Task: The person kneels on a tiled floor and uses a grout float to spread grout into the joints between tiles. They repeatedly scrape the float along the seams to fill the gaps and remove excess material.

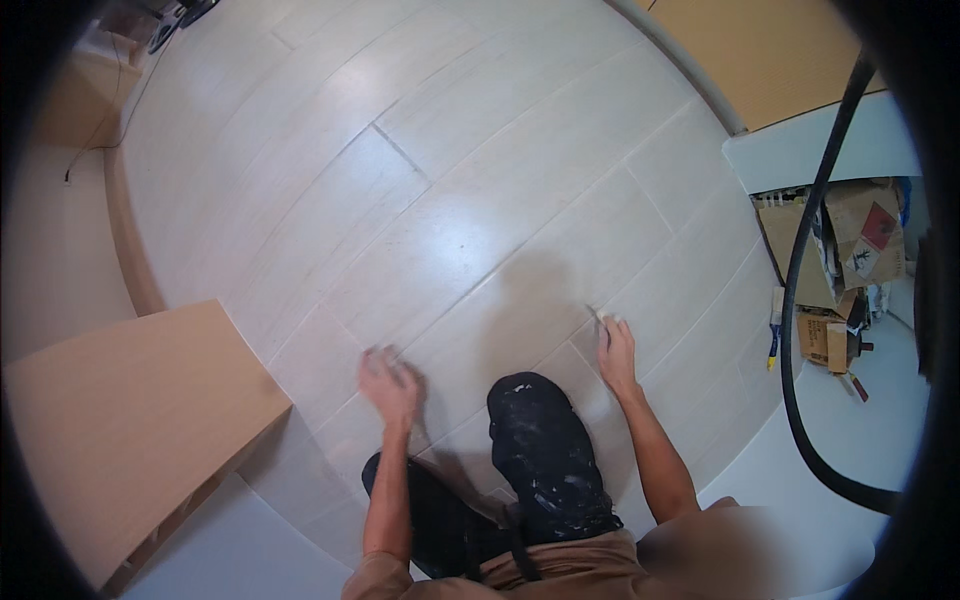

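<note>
My left hand (390,388) is over the pale plank-patterned floor (330,220), left of my knee. It is slightly smeared by motion, its fingers look apart, and nothing shows in it. On the other side of the knee, the fingers of my right hand (617,352) are pinched together at floor level. A thin, dark grey sliver (594,313) sticks out past their tips; its kind is too small to make out. Narrow joint lines run between the planks around both hands. My dark trousers (540,440) carry white smudges.
At the left stands a light wooden cabinet (150,400). Opened cardboard boxes (800,250) lie at the right, with a paintbrush (775,325) nearby. A black cable (790,330) curves down the right side. A large tan panel (770,60) is at the upper right.
</note>
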`<action>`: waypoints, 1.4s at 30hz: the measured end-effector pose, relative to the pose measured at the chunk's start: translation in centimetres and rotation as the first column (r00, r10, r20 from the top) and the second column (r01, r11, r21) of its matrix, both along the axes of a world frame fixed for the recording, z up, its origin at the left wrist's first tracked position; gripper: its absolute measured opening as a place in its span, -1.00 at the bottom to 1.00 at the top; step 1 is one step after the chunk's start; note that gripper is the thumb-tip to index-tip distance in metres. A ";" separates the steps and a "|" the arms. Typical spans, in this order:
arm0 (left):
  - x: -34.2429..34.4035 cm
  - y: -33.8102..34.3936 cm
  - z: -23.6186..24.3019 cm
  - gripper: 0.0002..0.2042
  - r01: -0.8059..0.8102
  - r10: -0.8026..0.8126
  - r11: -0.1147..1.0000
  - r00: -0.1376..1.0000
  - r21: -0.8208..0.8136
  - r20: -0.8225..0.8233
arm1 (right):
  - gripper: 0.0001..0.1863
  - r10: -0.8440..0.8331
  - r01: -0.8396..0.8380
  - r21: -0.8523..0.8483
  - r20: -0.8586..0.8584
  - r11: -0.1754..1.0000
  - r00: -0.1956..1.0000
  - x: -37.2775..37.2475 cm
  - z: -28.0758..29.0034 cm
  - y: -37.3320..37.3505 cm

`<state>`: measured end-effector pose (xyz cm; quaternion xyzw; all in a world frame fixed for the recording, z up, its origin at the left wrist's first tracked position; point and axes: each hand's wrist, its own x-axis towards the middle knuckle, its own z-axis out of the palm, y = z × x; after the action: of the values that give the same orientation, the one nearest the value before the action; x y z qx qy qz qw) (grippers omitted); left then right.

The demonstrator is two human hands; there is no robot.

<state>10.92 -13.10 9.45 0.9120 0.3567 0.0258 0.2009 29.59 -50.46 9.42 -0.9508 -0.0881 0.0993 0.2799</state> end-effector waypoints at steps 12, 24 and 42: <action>9.7 -10.3 0.2 -0.09 0.223 -0.235 0.971 0.857 -0.081 -0.458 | -0.64 0.069 0.020 -0.200 0.427 0.980 0.901 18.2 -7.2 -5.5; 12.7 -9.3 2.2 0.05 0.151 -0.287 0.957 0.618 -0.247 -0.732 | -0.51 0.019 0.042 -0.218 0.272 0.975 0.962 18.8 -7.4 -5.1; 38.3 7.6 4.5 -0.16 0.286 -0.289 0.950 0.642 -0.127 -0.710 | -0.52 0.058 0.008 -0.336 0.184 0.942 0.981 17.8 -10.7 -6.2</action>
<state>49.19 -5.54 13.93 0.8927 0.2575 -0.3667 0.0477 47.43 -56.69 -1.29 -0.9884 -0.1086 0.0244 0.1031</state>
